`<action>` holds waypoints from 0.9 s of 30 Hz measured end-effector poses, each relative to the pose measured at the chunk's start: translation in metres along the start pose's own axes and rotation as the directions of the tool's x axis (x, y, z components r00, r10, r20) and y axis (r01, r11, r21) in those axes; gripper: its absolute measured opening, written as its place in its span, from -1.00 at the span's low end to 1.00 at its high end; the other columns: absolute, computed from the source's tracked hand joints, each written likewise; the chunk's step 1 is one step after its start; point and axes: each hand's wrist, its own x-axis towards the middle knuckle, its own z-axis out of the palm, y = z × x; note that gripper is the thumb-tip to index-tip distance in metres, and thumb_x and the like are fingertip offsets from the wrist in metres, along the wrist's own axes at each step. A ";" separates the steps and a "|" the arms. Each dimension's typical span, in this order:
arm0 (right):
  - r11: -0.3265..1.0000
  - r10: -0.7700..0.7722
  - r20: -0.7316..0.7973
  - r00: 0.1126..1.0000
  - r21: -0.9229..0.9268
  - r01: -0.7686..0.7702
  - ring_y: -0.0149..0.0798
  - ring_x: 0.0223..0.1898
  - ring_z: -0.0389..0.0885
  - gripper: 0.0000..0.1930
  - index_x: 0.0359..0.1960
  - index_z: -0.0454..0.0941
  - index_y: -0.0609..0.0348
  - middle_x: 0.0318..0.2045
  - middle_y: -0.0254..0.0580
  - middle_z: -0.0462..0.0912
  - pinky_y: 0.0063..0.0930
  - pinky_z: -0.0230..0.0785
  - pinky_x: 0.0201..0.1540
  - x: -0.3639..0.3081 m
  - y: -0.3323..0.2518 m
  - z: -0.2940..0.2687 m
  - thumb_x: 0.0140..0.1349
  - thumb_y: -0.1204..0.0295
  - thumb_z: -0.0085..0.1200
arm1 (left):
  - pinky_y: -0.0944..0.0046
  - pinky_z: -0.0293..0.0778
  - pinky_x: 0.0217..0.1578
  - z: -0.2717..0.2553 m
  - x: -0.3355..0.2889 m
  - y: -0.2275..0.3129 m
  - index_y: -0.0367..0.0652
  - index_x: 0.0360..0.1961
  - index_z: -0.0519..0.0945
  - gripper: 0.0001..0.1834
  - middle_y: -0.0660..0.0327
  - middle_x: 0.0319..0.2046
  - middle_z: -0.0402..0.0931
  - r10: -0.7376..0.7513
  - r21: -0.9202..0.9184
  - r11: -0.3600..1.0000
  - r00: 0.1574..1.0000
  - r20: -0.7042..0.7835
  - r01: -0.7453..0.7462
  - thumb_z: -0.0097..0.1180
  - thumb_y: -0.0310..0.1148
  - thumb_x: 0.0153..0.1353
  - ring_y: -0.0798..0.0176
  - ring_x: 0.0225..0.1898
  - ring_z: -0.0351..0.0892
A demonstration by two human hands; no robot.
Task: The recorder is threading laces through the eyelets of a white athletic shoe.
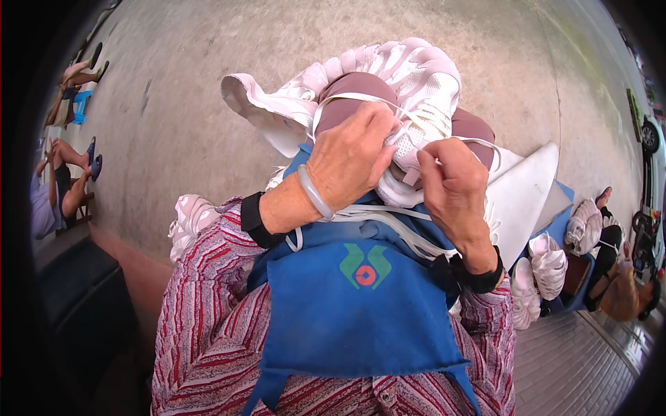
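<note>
A white and pale pink sneaker [429, 87] rests across my knees, its toe pointing away and its tongue and collar toward me. My left hand [352, 154] is at the left of the shoe's opening, thumb and fingers pinched on a white shoelace [361, 97] beside the eyelets. At the tongue's right side my right hand [454, 184] is closed, thumb against forefinger, on a lace end by the eyelets. The fingertips partly hide the lace. More loose white laces [395, 220] lie across my lap on the blue apron [354, 312].
Another pale shoe upper [260, 97] lies left of the sneaker, and a white sheet [520, 184] is at right. Several sneakers [548, 263] sit on the right. Other people sit at far left [62, 173] and far right [617, 291]. Concrete floor [187, 90] spreads ahead.
</note>
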 end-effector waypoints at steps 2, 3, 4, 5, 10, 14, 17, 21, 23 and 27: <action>0.834 0.301 0.180 0.936 0.427 -0.350 -0.24 -0.56 0.53 -0.95 -0.46 0.49 0.28 -0.54 -0.13 0.51 -0.41 0.38 -0.54 -0.006 -0.007 -0.019 0.07 0.63 0.11 | 0.19 0.46 -0.36 -0.006 0.002 -0.001 -0.25 -0.27 0.49 -0.79 0.07 -0.30 0.47 0.251 0.071 0.967 0.962 -0.105 -0.244 0.19 -0.56 0.03 0.02 -0.30 0.51; 0.762 0.360 0.266 0.894 0.470 -0.446 -0.34 -0.54 0.52 -0.95 -0.46 0.52 0.30 -0.55 -0.16 0.53 -0.44 0.37 -0.51 -0.006 -0.012 -0.027 0.11 0.59 0.13 | 0.27 0.42 -0.46 -0.008 -0.002 -0.004 -0.27 -0.36 0.51 -0.89 0.15 -0.40 0.48 0.196 0.037 0.980 0.977 -0.079 -0.194 0.14 -0.43 0.19 0.19 -0.45 0.49; 0.758 0.364 0.266 0.893 0.472 -0.450 -0.34 -0.54 0.52 -0.95 -0.46 0.52 0.30 -0.55 -0.16 0.53 -0.44 0.37 -0.51 -0.006 -0.017 -0.038 0.11 0.59 0.13 | 0.27 0.42 -0.46 -0.012 -0.003 -0.002 -0.27 -0.36 0.51 -0.89 0.15 -0.40 0.48 0.196 0.037 0.980 0.978 -0.072 -0.194 0.14 -0.43 0.19 0.19 -0.45 0.49; 0.769 0.232 0.389 0.892 0.488 -0.413 -0.30 -0.55 0.52 -0.95 -0.46 0.52 0.30 -0.56 -0.17 0.52 -0.42 0.36 -0.51 -0.005 -0.022 -0.049 0.11 0.59 0.13 | 0.29 0.40 -0.51 -0.018 -0.002 0.003 -0.28 -0.35 0.53 -0.79 0.18 -0.46 0.48 -0.091 -0.200 0.971 0.975 0.205 0.133 0.05 -0.31 0.28 0.27 -0.52 0.47; 0.650 -0.131 0.586 0.800 0.660 -0.377 -0.10 -0.52 0.52 -0.95 -0.43 0.52 0.25 -0.56 -0.14 0.50 -0.34 0.36 -0.46 -0.014 -0.045 -0.065 0.08 0.58 0.14 | 0.44 0.35 -0.66 -0.001 0.009 0.010 -0.32 -0.26 0.57 -0.44 0.22 -0.53 0.55 -0.291 -0.392 0.444 0.544 0.787 0.805 -0.26 0.01 0.43 0.45 -0.69 0.40; 0.648 -0.148 0.610 0.779 0.654 -0.389 -0.16 -0.51 0.56 -0.95 -0.42 0.54 0.22 -0.54 -0.19 0.54 -0.37 0.37 -0.45 -0.019 -0.045 -0.069 0.12 0.53 0.16 | 0.30 0.46 -0.54 0.010 0.011 0.029 -0.34 -0.23 0.56 -0.50 0.15 -0.54 0.56 -0.090 -0.297 0.776 0.563 0.821 0.557 -0.23 -0.07 0.40 0.32 -0.67 0.46; 0.570 -0.060 0.546 0.835 0.706 -0.421 -0.27 -0.55 0.58 -0.77 -0.46 0.60 0.22 -0.58 -0.22 0.59 -0.48 0.38 -0.47 -0.025 -0.040 -0.072 0.25 0.32 0.07 | 0.17 0.47 -0.48 0.027 -0.003 0.041 -0.36 -0.32 0.52 -0.61 -0.01 -0.49 0.57 0.241 -0.434 0.888 0.649 0.722 0.154 -0.17 -0.20 0.29 0.11 -0.55 0.55; 0.461 -0.198 0.542 0.817 0.787 -0.410 -0.18 -0.55 0.57 -0.71 -0.42 0.57 0.23 -0.57 -0.19 0.58 -0.43 0.37 -0.47 -0.019 -0.046 -0.075 0.33 0.26 0.00 | 0.19 0.45 -0.38 0.020 0.004 0.047 -0.35 -0.25 0.55 -0.60 -0.03 -0.43 0.58 0.251 -0.464 0.850 0.584 0.772 0.249 -0.19 -0.20 0.34 0.10 -0.44 0.56; 0.473 -0.223 0.539 0.812 0.788 -0.393 -0.15 -0.55 0.56 -0.73 -0.40 0.56 0.23 -0.54 -0.17 0.58 -0.40 0.38 -0.46 -0.021 -0.045 -0.063 0.33 0.29 0.01 | 0.30 0.45 -0.26 0.018 0.003 0.045 -0.33 -0.11 0.56 -0.52 0.11 -0.36 0.61 -0.005 -0.435 0.511 0.508 0.861 0.741 -0.24 -0.10 0.43 0.26 -0.37 0.53; 0.521 -0.222 0.515 0.828 0.781 -0.346 -0.01 -0.55 0.49 -0.79 -0.42 0.51 0.21 -0.56 -0.10 0.49 -0.27 0.33 -0.47 -0.022 -0.051 -0.053 0.31 0.34 0.04 | 0.26 0.53 -0.22 0.012 0.006 0.041 -0.34 -0.02 0.47 -0.57 0.16 -0.40 0.55 -0.238 -0.468 0.021 0.459 0.856 0.883 -0.16 -0.13 0.42 0.32 -0.35 0.54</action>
